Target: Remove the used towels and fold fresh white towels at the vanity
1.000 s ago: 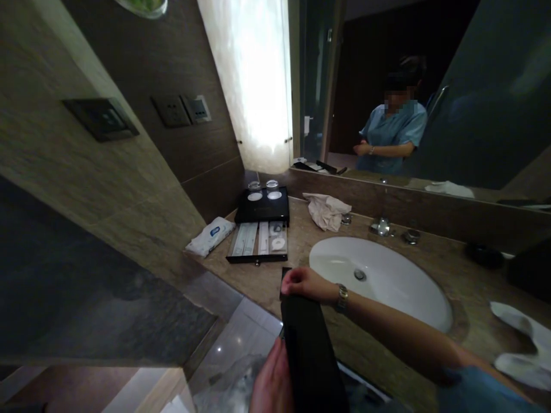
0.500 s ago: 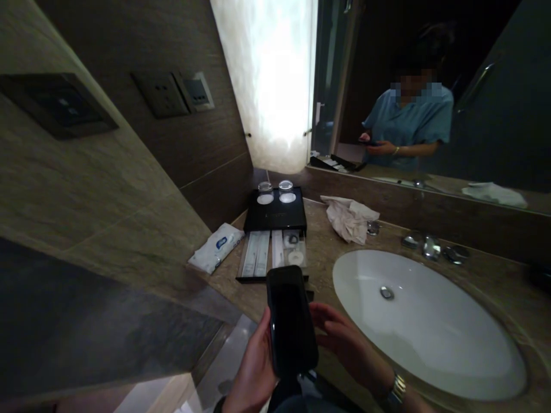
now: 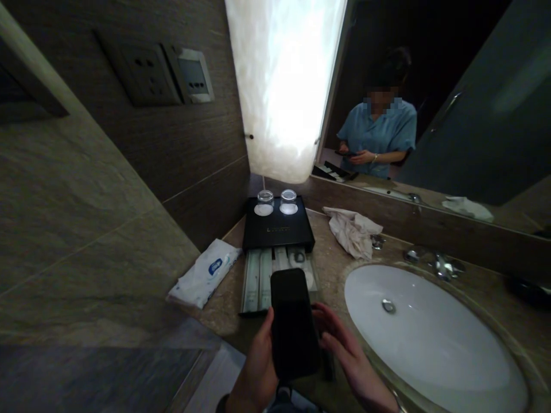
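Phone (image 3: 295,324): in front of me, over the near end of the drawer (image 3: 253,314), its dark face tilted up toward my eyes, probably so that I can see it straight on.
Left hand (image 3: 256,361): gripping the phone along its left side, thumb against the edge, so the front stays uncovered; this hand seems to carry the weight.
Right hand (image 3: 348,353): half curled at the phone's right edge, perhaps steadying it. I cannot tell whether the fingers touch it, or whether they hold the dark strip (image 3: 329,364) below.
Box (image 3: 279,230): on the tabletop (image 3: 329,258), in the corner under the lamp (image 3: 284,86), likely to leave room by the sink (image 3: 430,327).
Drawer: pulled out toward me, which lays its packets (image 3: 251,281) open to view; the phone hides part of them.
Glasses (image 3: 288,198): upside down on white discs (image 3: 263,210), presumably against dust.
Wipes (image 3: 206,275): flat, slantwise, between box and wall.
Cloth (image 3: 353,229): crumpled beside the tap (image 3: 441,267), apparently dropped rather than folded.
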### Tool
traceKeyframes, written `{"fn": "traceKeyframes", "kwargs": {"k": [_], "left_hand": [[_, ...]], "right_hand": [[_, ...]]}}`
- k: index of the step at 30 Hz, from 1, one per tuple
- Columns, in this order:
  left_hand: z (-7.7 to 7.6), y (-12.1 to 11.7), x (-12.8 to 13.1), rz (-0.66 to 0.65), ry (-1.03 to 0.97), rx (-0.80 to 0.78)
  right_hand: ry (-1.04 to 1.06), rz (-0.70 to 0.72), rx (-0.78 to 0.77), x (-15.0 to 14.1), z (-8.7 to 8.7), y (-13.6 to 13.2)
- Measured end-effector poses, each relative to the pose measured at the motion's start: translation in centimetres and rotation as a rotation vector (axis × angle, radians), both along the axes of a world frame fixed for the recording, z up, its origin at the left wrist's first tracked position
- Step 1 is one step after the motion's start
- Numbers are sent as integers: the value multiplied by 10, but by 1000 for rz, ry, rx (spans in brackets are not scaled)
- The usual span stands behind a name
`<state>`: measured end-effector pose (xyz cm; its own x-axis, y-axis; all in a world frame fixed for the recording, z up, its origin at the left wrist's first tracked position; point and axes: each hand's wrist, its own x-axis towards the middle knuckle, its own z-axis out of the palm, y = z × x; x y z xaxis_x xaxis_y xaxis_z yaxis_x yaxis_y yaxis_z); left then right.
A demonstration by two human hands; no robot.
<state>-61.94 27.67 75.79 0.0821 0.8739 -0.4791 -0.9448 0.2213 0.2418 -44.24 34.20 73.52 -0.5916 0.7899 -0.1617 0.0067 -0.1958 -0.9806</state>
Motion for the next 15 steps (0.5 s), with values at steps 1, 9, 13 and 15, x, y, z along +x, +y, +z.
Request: {"fn": "traceKeyframes", "kwargs": {"k": [1, 9, 13, 15], "left_hand": [[-2, 2, -3, -8, -13, -4], [-6, 14, -10, -11, -57, -71], [-17, 18, -10, -77, -90, -34], [-20, 20, -8, -113, -101, -22]], "right_hand": [[-29, 11, 50, 0, -4, 0], [-142, -3, 171, -18, -10, 0], [-138, -24, 205, -19, -12, 0], [-179, -38, 252, -16, -13, 0]]}}
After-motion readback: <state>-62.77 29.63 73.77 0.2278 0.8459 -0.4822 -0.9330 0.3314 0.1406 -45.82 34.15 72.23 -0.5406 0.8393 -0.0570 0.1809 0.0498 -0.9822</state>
